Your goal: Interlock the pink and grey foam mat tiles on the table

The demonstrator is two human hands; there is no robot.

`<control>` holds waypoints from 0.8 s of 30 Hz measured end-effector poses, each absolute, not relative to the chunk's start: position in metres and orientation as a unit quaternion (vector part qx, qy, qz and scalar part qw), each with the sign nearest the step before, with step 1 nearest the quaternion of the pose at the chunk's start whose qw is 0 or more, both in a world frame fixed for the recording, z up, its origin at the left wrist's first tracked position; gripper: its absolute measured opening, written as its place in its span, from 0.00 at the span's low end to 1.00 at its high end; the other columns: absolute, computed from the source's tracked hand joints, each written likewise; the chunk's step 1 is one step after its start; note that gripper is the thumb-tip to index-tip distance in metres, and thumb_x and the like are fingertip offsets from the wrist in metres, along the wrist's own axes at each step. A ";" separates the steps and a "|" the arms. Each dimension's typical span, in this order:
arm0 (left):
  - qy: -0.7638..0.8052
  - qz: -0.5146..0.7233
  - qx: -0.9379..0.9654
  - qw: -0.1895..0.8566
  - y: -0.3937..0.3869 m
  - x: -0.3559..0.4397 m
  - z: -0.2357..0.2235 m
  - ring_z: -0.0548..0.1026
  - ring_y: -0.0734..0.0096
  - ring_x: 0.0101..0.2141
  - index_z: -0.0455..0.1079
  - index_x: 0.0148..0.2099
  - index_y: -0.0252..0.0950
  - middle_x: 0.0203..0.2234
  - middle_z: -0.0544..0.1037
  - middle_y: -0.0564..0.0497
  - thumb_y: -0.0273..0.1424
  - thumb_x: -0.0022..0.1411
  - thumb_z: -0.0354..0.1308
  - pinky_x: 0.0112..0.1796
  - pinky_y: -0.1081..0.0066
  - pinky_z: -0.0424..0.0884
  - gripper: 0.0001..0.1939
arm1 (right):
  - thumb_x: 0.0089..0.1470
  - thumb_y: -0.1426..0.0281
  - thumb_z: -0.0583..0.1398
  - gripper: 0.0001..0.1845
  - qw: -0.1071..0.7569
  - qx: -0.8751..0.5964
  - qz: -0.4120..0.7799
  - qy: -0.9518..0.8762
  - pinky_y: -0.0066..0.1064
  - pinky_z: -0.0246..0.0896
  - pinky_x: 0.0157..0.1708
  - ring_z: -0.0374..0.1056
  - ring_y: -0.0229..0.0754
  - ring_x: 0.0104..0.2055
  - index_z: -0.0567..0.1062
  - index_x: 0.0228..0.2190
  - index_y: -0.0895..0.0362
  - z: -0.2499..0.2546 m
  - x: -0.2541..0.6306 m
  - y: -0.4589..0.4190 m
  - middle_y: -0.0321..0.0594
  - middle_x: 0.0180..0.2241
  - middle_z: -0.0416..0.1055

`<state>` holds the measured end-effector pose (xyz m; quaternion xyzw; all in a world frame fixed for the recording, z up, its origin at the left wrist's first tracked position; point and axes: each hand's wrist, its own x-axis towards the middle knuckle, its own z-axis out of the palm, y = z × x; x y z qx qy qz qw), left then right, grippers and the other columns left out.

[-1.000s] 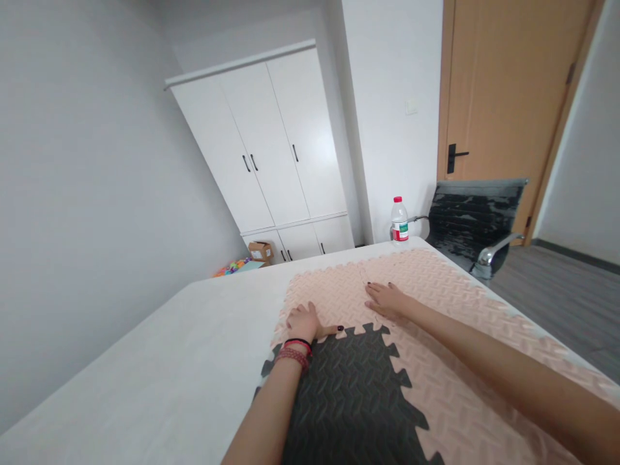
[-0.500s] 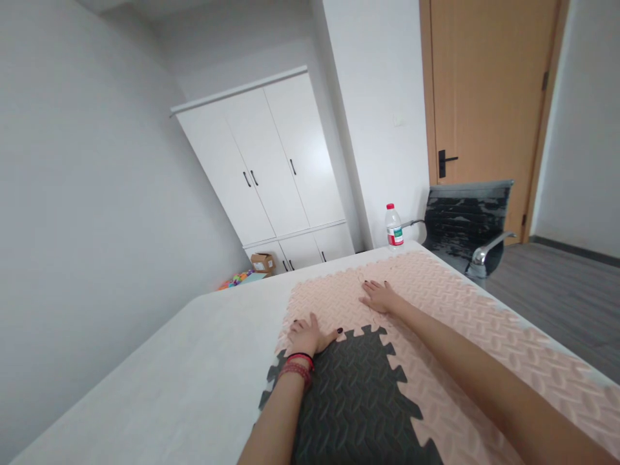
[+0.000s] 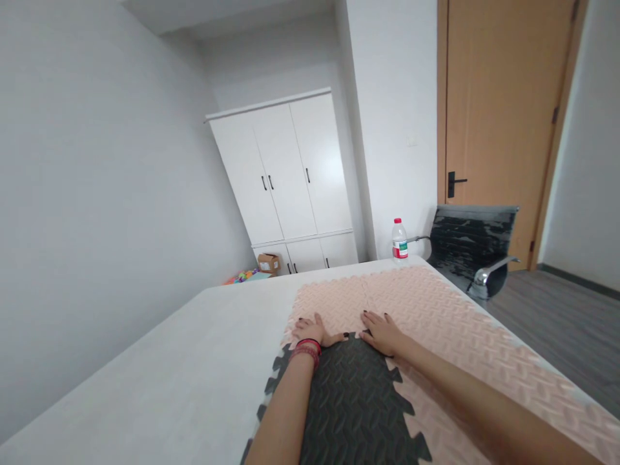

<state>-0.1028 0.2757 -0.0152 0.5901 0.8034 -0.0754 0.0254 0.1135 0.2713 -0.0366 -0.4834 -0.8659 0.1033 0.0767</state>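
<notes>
A black foam mat tile (image 3: 356, 400) with toothed edges lies on the table, its far and right edges against pink foam mat tiles (image 3: 450, 316). My left hand (image 3: 312, 330) rests on the seam at the black tile's far left corner, fingers spread on the pink foam and thumb stretched right along the seam. At the far right corner of the black tile, my right hand (image 3: 382, 332) lies flat with its fingers on the pink foam. Both palms cover parts of the seam. Neither hand holds anything.
The white table (image 3: 159, 381) stretches to the left. A plastic bottle with a red cap (image 3: 400, 240) stands at its far edge. Beyond are a black chair (image 3: 472, 242), a white cabinet (image 3: 290, 174), a cardboard box (image 3: 268, 263) and a wooden door (image 3: 504, 110).
My right hand has moved toward me and left, from the pink foam onto the black tile's far right corner. My left hand stays at the far left corner. The camera view has shifted.
</notes>
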 end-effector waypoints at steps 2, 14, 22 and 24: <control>0.808 -0.073 0.585 0.020 0.276 -0.102 -0.015 0.52 0.22 0.58 0.43 0.67 0.31 0.60 0.52 0.19 0.67 0.31 0.54 0.47 0.35 0.55 0.68 | 0.60 0.51 0.39 0.38 0.064 -0.491 0.107 -0.862 0.53 0.33 0.62 0.39 0.46 0.67 0.50 0.63 0.60 -0.037 0.115 0.270 0.47 0.66 0.43; 0.794 -0.039 0.602 -0.076 0.194 -0.056 0.003 0.62 0.36 0.56 0.54 0.62 0.19 0.55 0.63 0.21 0.59 0.56 0.38 0.55 0.43 0.49 0.49 | 0.62 0.55 0.41 0.31 0.122 -0.496 0.080 -0.856 0.50 0.33 0.63 0.42 0.46 0.66 0.57 0.61 0.55 0.014 0.118 0.184 0.45 0.65 0.45; 0.747 -0.019 0.660 -0.082 0.152 -0.098 -0.004 0.62 0.42 0.55 0.58 0.62 0.31 0.56 0.66 0.32 0.50 0.62 0.39 0.51 0.42 0.56 0.35 | 0.58 0.56 0.52 0.25 0.298 -0.530 0.013 -0.794 0.44 0.57 0.57 0.55 0.49 0.61 0.66 0.56 0.44 -0.075 0.308 0.043 0.36 0.61 0.56; 0.731 -0.017 0.677 -0.078 0.153 -0.106 -0.002 0.63 0.45 0.55 0.60 0.61 0.35 0.55 0.68 0.36 0.48 0.63 0.39 0.52 0.45 0.56 0.31 | 0.54 0.57 0.56 0.22 0.359 -0.528 -0.061 -0.767 0.43 0.64 0.52 0.62 0.51 0.56 0.71 0.51 0.40 -0.109 0.360 0.020 0.33 0.56 0.65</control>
